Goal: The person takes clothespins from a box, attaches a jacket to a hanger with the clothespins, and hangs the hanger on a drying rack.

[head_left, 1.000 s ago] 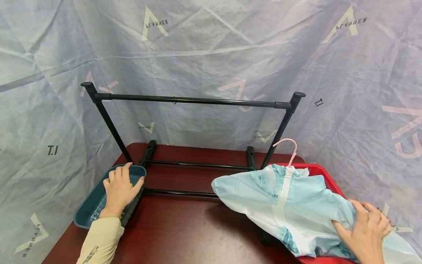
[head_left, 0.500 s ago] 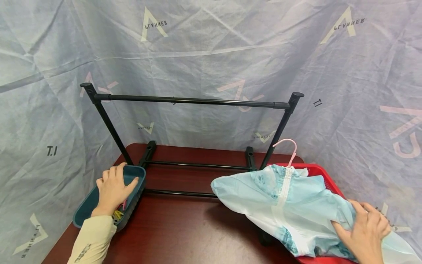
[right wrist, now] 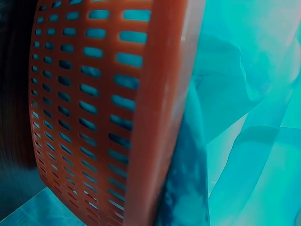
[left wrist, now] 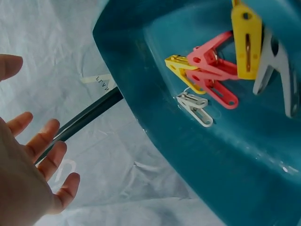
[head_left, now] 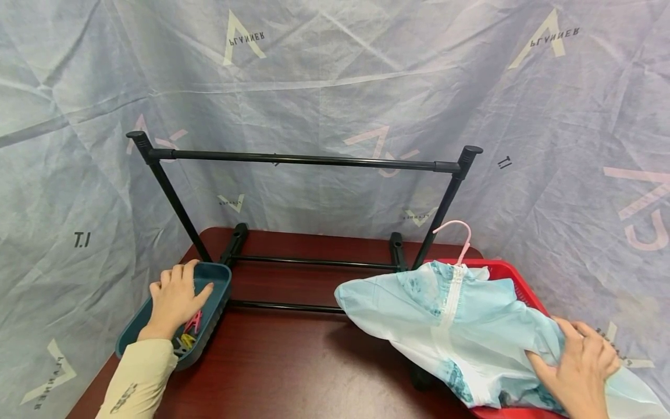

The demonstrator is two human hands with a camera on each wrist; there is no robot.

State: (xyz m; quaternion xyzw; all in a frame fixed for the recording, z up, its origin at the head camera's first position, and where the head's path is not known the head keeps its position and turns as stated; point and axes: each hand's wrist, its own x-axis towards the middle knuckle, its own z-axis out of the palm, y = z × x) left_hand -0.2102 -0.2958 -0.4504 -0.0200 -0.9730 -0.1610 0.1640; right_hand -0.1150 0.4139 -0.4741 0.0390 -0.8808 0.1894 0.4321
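Observation:
My left hand (head_left: pixel 171 299) is over the blue tray (head_left: pixel 222 273) at the left, fingers relaxed and spread, holding nothing visible. Pink clothespins (head_left: pixel 195 321) and yellow ones (head_left: pixel 187 339) lie inside the tray; the left wrist view also shows a small white clothespin (left wrist: pixel 195 107) and a grey one (left wrist: pixel 277 70). At the right, my right hand (head_left: pixel 582 364) rests on a light blue garment (head_left: pixel 481 326), thumb and fingers apart. A pink hanger (head_left: pixel 464 238) sticks up from its neck. Beneath the garment is a red basket (head_left: pixel 505 269), its slotted wall (right wrist: pixel 84 94) close in the right wrist view.
A black rack stands on the dark red table (head_left: pixel 293 361), its upper bar (head_left: pixel 309 159) running across between two posts and lower bars (head_left: pixel 314 262) near the tabletop. A grey printed cloth (head_left: pixel 314 75) hangs behind.
My left hand has moved slightly left and toward the near side over the tray, uncovering pink and yellow clothespins. My right hand and the garment look unmoved.

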